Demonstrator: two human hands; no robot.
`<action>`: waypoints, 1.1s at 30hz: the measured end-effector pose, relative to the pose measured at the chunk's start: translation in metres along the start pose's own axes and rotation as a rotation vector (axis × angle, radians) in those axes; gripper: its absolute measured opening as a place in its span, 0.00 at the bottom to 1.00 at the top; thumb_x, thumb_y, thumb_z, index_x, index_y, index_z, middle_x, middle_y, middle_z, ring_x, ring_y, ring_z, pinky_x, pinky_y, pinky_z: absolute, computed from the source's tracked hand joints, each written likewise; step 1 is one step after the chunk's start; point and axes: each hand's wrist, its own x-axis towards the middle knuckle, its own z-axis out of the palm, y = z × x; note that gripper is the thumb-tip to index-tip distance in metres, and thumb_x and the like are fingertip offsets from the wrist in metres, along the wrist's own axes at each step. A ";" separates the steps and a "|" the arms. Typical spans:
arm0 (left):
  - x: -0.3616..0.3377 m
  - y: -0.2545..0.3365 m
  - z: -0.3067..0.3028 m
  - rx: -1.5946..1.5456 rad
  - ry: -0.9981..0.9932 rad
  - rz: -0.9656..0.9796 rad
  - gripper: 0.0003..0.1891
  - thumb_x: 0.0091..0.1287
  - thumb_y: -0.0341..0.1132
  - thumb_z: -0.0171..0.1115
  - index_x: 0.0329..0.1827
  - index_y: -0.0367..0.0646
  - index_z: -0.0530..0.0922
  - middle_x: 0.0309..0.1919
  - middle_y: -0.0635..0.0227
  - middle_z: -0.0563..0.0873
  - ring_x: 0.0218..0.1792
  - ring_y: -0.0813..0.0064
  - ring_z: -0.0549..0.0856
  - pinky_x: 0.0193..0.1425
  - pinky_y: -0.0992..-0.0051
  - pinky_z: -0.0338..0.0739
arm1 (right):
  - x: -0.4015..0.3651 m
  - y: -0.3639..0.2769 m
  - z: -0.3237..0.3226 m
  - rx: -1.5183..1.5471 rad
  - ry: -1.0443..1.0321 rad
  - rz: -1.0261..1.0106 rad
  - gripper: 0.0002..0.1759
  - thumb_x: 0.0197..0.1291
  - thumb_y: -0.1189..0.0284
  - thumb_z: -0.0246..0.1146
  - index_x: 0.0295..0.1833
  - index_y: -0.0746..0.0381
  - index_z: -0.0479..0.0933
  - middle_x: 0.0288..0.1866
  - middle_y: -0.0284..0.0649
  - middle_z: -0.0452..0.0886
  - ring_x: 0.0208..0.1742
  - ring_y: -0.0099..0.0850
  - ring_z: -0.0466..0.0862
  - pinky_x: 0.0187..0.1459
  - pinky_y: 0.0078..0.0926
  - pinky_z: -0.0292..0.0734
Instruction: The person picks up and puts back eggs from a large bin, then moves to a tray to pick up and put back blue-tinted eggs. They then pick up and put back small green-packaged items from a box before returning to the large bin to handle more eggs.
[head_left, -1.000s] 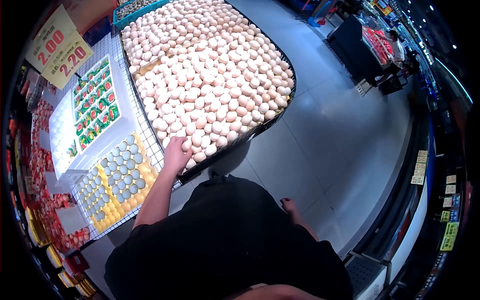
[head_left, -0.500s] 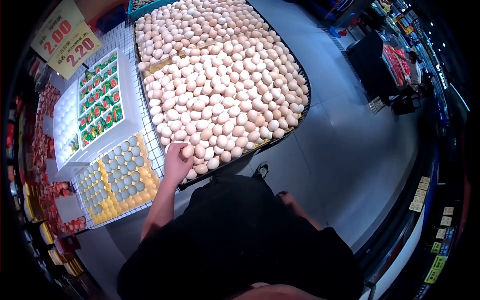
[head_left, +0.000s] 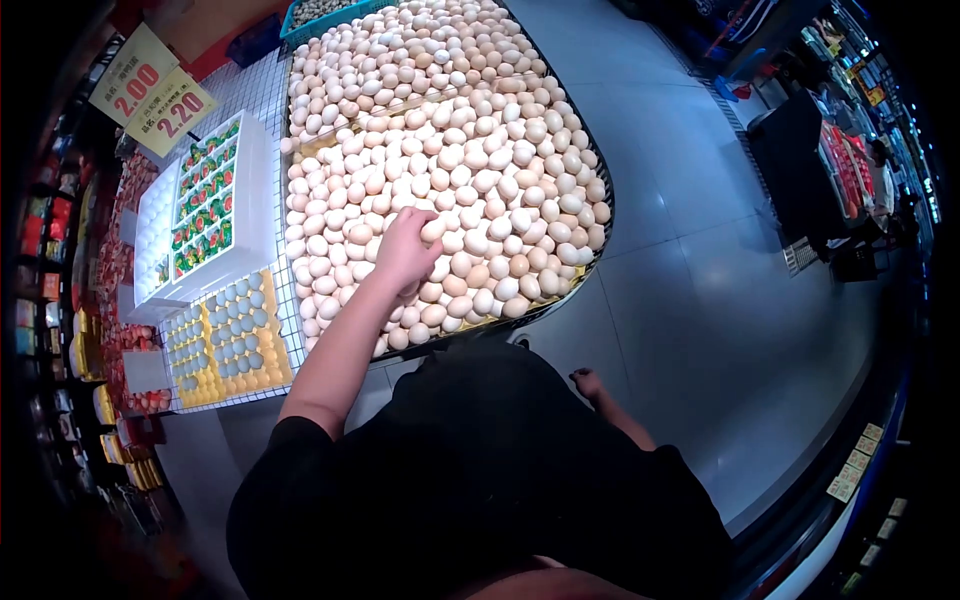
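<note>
My left hand reaches over a wide heap of pale pinkish-brown eggs in a dark-rimmed display bin. Thumb and fingers close round one egg near the middle of the front section. Other eggs lie right under and around the palm. My right hand hangs low at my side above the floor, apart from the bin. Its fingers look curled in, and whatever they may hold cannot be made out.
Left of the bin are trays of bluish eggs and a white foam box with green-and-red wrapped items. Price signs stand behind it. A teal basket sits at the back. Grey tiled floor lies to the right.
My left hand has moved from the bin's front left corner farther in and rightward over the heap, fingers still round an egg. The view has shifted; my right hand still hangs low.
</note>
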 end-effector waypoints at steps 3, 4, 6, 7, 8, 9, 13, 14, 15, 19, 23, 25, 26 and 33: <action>0.040 0.007 0.038 0.109 0.065 0.064 0.23 0.68 0.39 0.78 0.65 0.41 0.88 0.59 0.55 0.88 0.59 0.50 0.90 0.66 0.56 0.87 | 0.033 0.037 -0.027 -0.034 0.032 0.027 0.23 0.74 0.58 0.73 0.61 0.67 0.91 0.51 0.50 0.95 0.49 0.38 0.91 0.58 0.41 0.86; 0.050 0.013 0.046 0.148 0.037 0.014 0.24 0.68 0.39 0.77 0.66 0.42 0.88 0.61 0.55 0.88 0.61 0.50 0.90 0.68 0.56 0.86 | 0.030 0.041 -0.040 -0.055 0.009 0.043 0.23 0.75 0.57 0.72 0.61 0.66 0.92 0.53 0.50 0.95 0.52 0.39 0.91 0.60 0.41 0.86; 0.063 0.022 0.060 0.187 0.017 -0.049 0.24 0.69 0.40 0.76 0.66 0.42 0.87 0.62 0.54 0.88 0.63 0.49 0.89 0.70 0.55 0.86 | 0.033 0.053 -0.062 -0.087 -0.022 0.053 0.24 0.76 0.56 0.71 0.62 0.65 0.92 0.55 0.50 0.95 0.54 0.39 0.92 0.62 0.42 0.86; 0.067 0.025 0.066 0.216 0.006 -0.068 0.24 0.69 0.40 0.75 0.67 0.42 0.87 0.63 0.54 0.87 0.64 0.49 0.89 0.71 0.55 0.85 | 0.043 0.068 -0.072 -0.138 -0.065 0.069 0.26 0.74 0.56 0.73 0.64 0.66 0.91 0.59 0.53 0.94 0.61 0.45 0.92 0.66 0.43 0.85; 0.069 0.027 0.071 0.244 -0.005 -0.091 0.24 0.70 0.39 0.75 0.68 0.42 0.87 0.65 0.54 0.87 0.65 0.50 0.88 0.72 0.55 0.85 | 0.055 0.087 -0.080 -0.193 -0.109 0.086 0.28 0.72 0.55 0.74 0.66 0.67 0.90 0.64 0.55 0.94 0.67 0.50 0.91 0.71 0.45 0.84; 0.072 0.031 0.074 0.250 -0.003 -0.112 0.24 0.71 0.38 0.73 0.70 0.43 0.86 0.66 0.54 0.86 0.66 0.50 0.88 0.74 0.55 0.84 | 0.070 0.108 -0.086 -0.222 -0.120 0.069 0.29 0.74 0.55 0.73 0.67 0.66 0.90 0.67 0.57 0.92 0.71 0.52 0.90 0.74 0.46 0.83; 0.079 0.032 0.083 0.292 0.017 -0.177 0.25 0.73 0.37 0.72 0.72 0.43 0.85 0.67 0.55 0.86 0.66 0.50 0.88 0.74 0.55 0.84 | 0.088 0.114 -0.129 -0.388 -0.196 0.026 0.30 0.75 0.55 0.72 0.71 0.66 0.88 0.71 0.57 0.90 0.74 0.52 0.88 0.76 0.46 0.81; 0.079 0.032 0.084 0.288 0.019 -0.176 0.25 0.72 0.36 0.71 0.73 0.44 0.85 0.67 0.54 0.86 0.66 0.50 0.88 0.74 0.54 0.84 | 0.098 0.115 -0.136 -0.423 -0.183 0.002 0.29 0.75 0.56 0.71 0.70 0.66 0.88 0.71 0.57 0.90 0.74 0.52 0.88 0.76 0.46 0.81; 0.078 0.032 0.084 0.285 0.024 -0.180 0.26 0.72 0.35 0.71 0.73 0.44 0.85 0.66 0.53 0.86 0.65 0.49 0.88 0.73 0.54 0.84 | 0.110 0.117 -0.141 -0.461 -0.172 -0.025 0.28 0.75 0.56 0.71 0.70 0.66 0.88 0.72 0.57 0.90 0.75 0.52 0.88 0.76 0.45 0.81; 0.058 0.044 0.071 0.260 0.057 -0.216 0.29 0.74 0.39 0.72 0.78 0.46 0.82 0.69 0.54 0.86 0.68 0.49 0.87 0.74 0.53 0.84 | 0.137 0.079 -0.153 -0.844 -0.241 -0.392 0.27 0.75 0.57 0.72 0.68 0.66 0.89 0.67 0.57 0.92 0.72 0.52 0.89 0.74 0.45 0.82; 0.018 0.044 0.046 0.170 0.140 -0.202 0.25 0.73 0.40 0.74 0.72 0.45 0.86 0.64 0.58 0.88 0.58 0.57 0.91 0.67 0.60 0.88 | 0.098 -0.025 -0.147 -0.472 -0.170 -0.126 0.25 0.75 0.58 0.73 0.67 0.65 0.90 0.54 0.52 0.95 0.59 0.47 0.93 0.64 0.44 0.86; -0.009 0.037 0.033 0.103 0.206 -0.263 0.24 0.73 0.39 0.75 0.70 0.44 0.87 0.63 0.59 0.89 0.56 0.58 0.92 0.64 0.60 0.89 | 0.088 -0.058 -0.133 -0.427 -0.167 -0.116 0.24 0.76 0.58 0.73 0.65 0.65 0.90 0.48 0.50 0.96 0.52 0.43 0.94 0.58 0.43 0.87; -0.021 0.031 0.026 0.032 0.253 -0.296 0.23 0.72 0.38 0.76 0.69 0.44 0.87 0.62 0.59 0.89 0.55 0.59 0.93 0.62 0.61 0.90 | 0.083 -0.072 -0.127 -0.337 -0.186 -0.121 0.23 0.76 0.58 0.73 0.62 0.66 0.91 0.44 0.47 0.94 0.46 0.39 0.91 0.53 0.41 0.86; -0.122 -0.087 -0.033 0.087 0.464 -0.436 0.20 0.71 0.36 0.75 0.65 0.43 0.89 0.63 0.53 0.91 0.61 0.52 0.91 0.68 0.56 0.86 | 0.104 -0.089 -0.080 -0.220 -0.192 -0.170 0.18 0.76 0.62 0.73 0.58 0.66 0.91 0.37 0.41 0.91 0.35 0.30 0.85 0.41 0.36 0.82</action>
